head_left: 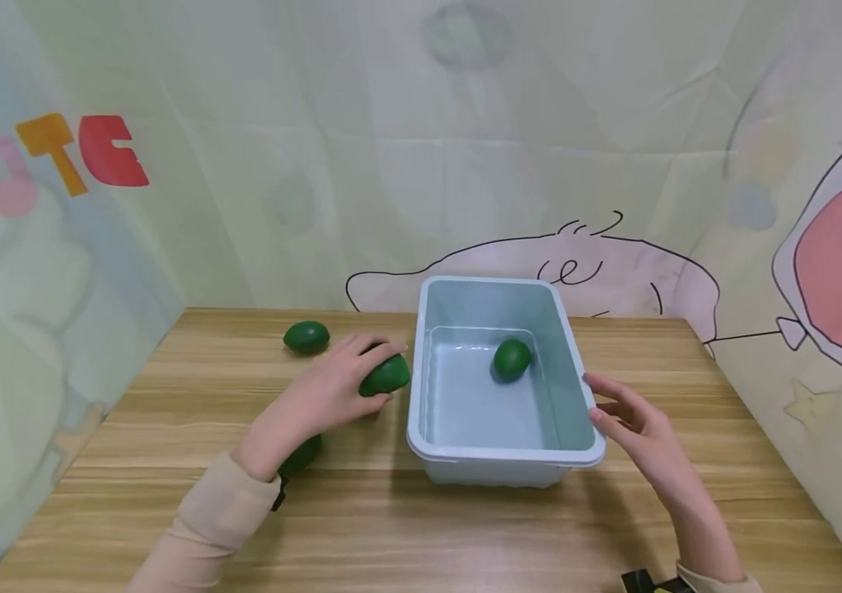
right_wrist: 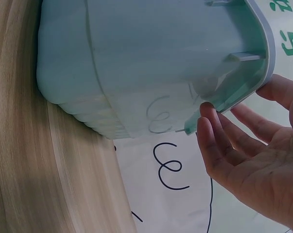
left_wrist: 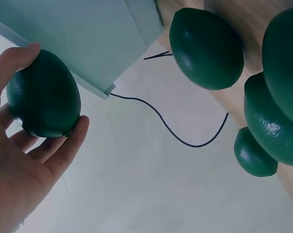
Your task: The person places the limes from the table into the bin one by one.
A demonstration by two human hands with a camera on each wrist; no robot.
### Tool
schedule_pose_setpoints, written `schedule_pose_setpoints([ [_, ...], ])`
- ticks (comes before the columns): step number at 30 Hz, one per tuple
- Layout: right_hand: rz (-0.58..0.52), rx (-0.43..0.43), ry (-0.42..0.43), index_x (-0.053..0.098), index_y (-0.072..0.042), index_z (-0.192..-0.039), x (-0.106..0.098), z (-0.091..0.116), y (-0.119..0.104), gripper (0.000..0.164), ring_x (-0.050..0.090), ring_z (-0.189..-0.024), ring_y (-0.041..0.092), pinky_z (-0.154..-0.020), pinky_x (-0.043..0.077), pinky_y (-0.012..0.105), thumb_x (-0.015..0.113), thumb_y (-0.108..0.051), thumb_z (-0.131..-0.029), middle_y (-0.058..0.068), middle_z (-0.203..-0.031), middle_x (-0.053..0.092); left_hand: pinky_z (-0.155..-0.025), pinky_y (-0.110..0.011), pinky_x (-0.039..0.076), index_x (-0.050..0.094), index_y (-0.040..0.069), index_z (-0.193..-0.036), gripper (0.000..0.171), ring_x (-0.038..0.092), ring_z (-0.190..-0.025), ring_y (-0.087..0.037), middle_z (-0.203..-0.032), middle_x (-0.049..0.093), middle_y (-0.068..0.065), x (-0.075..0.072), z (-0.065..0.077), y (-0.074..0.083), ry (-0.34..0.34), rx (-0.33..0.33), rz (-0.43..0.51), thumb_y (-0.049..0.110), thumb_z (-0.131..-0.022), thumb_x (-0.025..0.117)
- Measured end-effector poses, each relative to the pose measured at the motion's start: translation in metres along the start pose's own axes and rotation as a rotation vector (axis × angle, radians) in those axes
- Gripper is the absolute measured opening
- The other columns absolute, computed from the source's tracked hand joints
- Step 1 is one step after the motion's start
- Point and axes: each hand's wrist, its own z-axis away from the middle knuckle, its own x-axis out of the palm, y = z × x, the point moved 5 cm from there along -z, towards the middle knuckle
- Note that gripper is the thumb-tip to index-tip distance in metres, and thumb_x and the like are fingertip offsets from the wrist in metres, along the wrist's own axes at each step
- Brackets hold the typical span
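Holding, left hand: a green fruit [head_left: 385, 375] is gripped in the left hand [head_left: 332, 391], with thumb and fingers curled round it, just beside the left rim of the bin [head_left: 502, 454].
Right hand: the right hand [head_left: 636, 424] is loosely spread, its tips set against the right rim; no firm grip is shown.
Done: one piece, the binned fruit [head_left: 512, 360], is seen on the bin's floor, far and right of its middle.
Outside the bin: the far-left fruit [head_left: 306, 338] and the near-left fruit [head_left: 301, 457], partly covered by the forearm, are left on the worktop [head_left: 495, 535]; four loose fruits [left_wrist: 207, 48] are shown in the left wrist view.
Stage: the filling is judged to be early, with more fruit outside than in.
Held fruit, long axis: seen from the head, it is pointed roughly left to right, the visible end turned towards the bin; the other end is covered by fingers, and the stem end cannot be told.
Other axes: the far-left fruit is laid left to right; the binned fruit is foreshortened, its axis unclear; the bin is stood upright, lengthwise near to far.
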Motion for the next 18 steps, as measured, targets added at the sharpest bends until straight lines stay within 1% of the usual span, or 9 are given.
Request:
schedule_pose_setpoints([
  [7, 0.006, -0.008, 0.001, 0.045, -0.014, -0.143, 0.0, 0.0, 0.001, 0.047, 0.058, -0.107, -0.004, -0.087, 0.049, 0.017, 0.055, -0.026, -0.098, 0.009, -0.142, 0.049, -0.09, -0.042, 0.052, 0.054, 0.019, -0.134, 0.059, 0.055, -0.114, -0.027, -0.125, 0.058, -0.007, -0.008, -0.006, 0.0, 0.018, 0.01, -0.034, 0.02, -0.079, 0.077],
  [13, 0.003, -0.017, 0.004, 0.045, -0.013, -0.142, -0.001, 0.0, 0.002, 0.047, 0.058, -0.107, -0.004, -0.087, 0.049, 0.017, 0.055, -0.025, -0.098, 0.007, -0.142, 0.05, -0.085, -0.04, 0.054, 0.057, 0.016, -0.131, 0.057, 0.054, -0.113, -0.025, -0.123, 0.058, -0.007, -0.014, -0.011, 0.003, 0.042, 0.044, -0.043, 0.018, -0.078, 0.077],
  [18, 0.011, -0.011, 0.004, 0.045, -0.014, -0.142, -0.001, 0.0, 0.001, 0.047, 0.058, -0.107, -0.004, -0.087, 0.049, 0.017, 0.055, -0.026, -0.098, 0.011, -0.143, 0.048, -0.087, -0.039, 0.053, 0.058, 0.014, -0.13, 0.056, 0.054, -0.114, -0.026, -0.124, 0.057, -0.008, -0.016, -0.015, 0.005, 0.063, 0.071, -0.049, 0.018, -0.078, 0.077],
])
